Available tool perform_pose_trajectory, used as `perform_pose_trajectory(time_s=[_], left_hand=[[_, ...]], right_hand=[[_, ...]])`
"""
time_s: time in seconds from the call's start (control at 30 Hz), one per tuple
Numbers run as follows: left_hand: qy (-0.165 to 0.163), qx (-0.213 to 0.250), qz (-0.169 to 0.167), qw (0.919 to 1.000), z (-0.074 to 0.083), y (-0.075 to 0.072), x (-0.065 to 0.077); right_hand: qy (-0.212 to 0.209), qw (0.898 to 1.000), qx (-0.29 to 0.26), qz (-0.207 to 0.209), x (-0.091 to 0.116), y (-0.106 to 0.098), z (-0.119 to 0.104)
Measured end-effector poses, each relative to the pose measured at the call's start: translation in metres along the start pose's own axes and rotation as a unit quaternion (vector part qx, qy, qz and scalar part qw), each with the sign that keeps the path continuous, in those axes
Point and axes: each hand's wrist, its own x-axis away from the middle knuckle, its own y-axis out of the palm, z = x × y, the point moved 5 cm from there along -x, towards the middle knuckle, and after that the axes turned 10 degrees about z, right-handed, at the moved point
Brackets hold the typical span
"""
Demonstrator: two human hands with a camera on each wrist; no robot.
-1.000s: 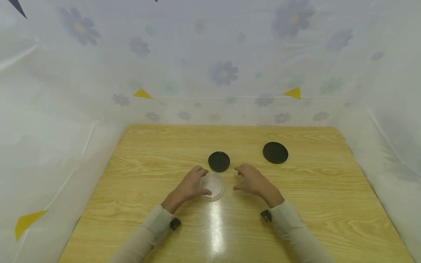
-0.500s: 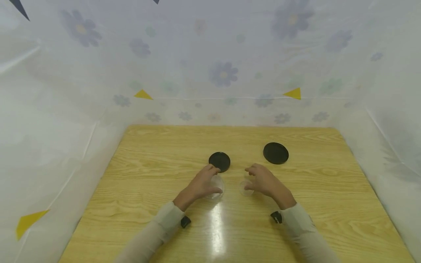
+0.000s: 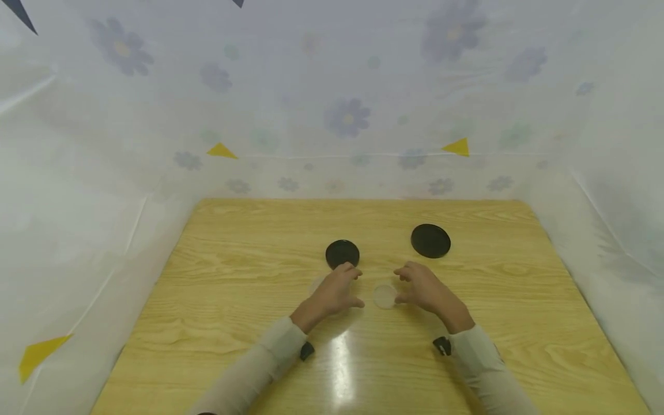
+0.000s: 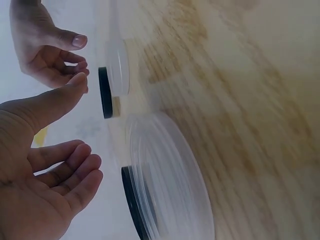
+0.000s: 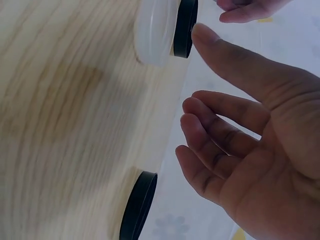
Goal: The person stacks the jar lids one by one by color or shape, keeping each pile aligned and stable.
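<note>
My left hand (image 3: 332,294) hovers over the larger clear round container (image 4: 172,175) with thumb and fingers apart, hiding most of it in the head view. Nothing is between those fingers. To the right, my right hand (image 3: 427,295) is held with its thumb beside the smaller clear round container (image 3: 384,297), its fingers loosely bent and holding nothing. One black round lid (image 3: 342,253) lies just beyond my left fingertips. A second, larger black round lid (image 3: 430,241) lies farther back, beyond my right hand. In the right wrist view, a black lid (image 5: 138,205) shows below the right fingers.
All of this lies on a wood-grain table (image 3: 249,242). White flower-patterned sheeting (image 3: 332,86) surrounds its back and sides, with yellow triangles (image 3: 456,147) on it. A bright light reflection lies on the table's near part.
Both hands have moved to the right. The left now covers most of the larger clear container, and the smaller one shows more as the right hand has moved off it. The lids stay put.
</note>
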Motion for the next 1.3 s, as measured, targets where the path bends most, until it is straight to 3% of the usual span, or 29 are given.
perform_pose_trajectory(time_s=[0.23,0.43,0.77,1.3], left_hand=[[0.017,-0.029,-0.019,0.9992,0.010,0.012,-0.005],[0.021,-0.034,-0.013,0.9991,0.014,0.017,-0.009],[0.020,-0.039,-0.019,0.9988,0.018,0.026,-0.015],[0.021,-0.027,-0.017,0.9993,0.020,0.040,-0.019]], right_hand=[[0.023,1.000,0.006,-0.014,0.005,0.003,0.008],[0.023,1.000,0.008,-0.008,0.009,0.009,0.013],[0.007,1.000,0.007,0.014,0.011,0.019,0.015],[0.013,0.999,-0.023,0.024,0.007,0.028,0.010]])
